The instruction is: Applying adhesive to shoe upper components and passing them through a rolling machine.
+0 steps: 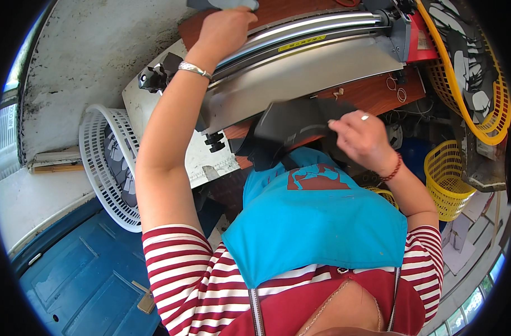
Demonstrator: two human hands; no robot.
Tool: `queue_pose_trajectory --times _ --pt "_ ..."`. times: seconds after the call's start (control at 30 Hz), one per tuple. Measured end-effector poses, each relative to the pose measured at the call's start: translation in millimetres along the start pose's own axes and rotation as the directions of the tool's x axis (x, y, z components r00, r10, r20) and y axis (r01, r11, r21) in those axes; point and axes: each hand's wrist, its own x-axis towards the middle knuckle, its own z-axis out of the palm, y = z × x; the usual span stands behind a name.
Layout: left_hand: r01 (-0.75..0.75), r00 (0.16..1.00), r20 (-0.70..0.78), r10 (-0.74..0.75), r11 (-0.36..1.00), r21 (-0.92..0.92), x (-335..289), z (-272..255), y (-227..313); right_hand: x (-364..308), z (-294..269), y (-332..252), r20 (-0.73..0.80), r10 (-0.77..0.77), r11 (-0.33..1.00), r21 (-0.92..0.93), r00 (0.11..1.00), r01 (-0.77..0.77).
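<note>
a brown bench [411, 88] carries a metal roller machine [306, 70]; a white basket [93, 162] stands at left, a yellow basket [450, 206] at right. the left hand [227, 31] reaches across the machine to a grey piece [219, 4] at the upper edge of view; its grip cannot be told. the right hand [364, 140] pinches a black sheet [289, 123], partly blurred, at the machine's near side.

Black pieces [286, 120], bright-blue apron [322, 229], maroon-and-white striped sleeves [174, 263]

Brt overall, glare on metal roller [322, 26], dark pc [283, 120] blurred, edges warped.
</note>
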Motion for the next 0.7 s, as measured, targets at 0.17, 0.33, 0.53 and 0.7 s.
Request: queue_pose_trajectory --times 0.17,0.33,0.53,0.7 --pt "0.252 0.929 0.329 -0.169 0.941 -0.226 30 11 9 38 12 48 -0.031 0.150 0.964 -0.219 0.988 -0.154" --pt "0.280 0.888 0.425 -0.174 0.939 -0.199 40 12 17 55 53 65 -0.222 0.014 0.989 -0.142 0.975 -0.047" --pt "0.077 0.997 0.048 -0.065 0.947 -0.311 35 -11 12 -28 141 22 0.336 -0.020 0.996 0.088 0.942 -0.010" --pt "0.453 0.891 0.296 -0.344 0.714 -0.534 51 -57 27 -55 194 31 0.370 -0.123 0.992 0.076 0.921 0.102"
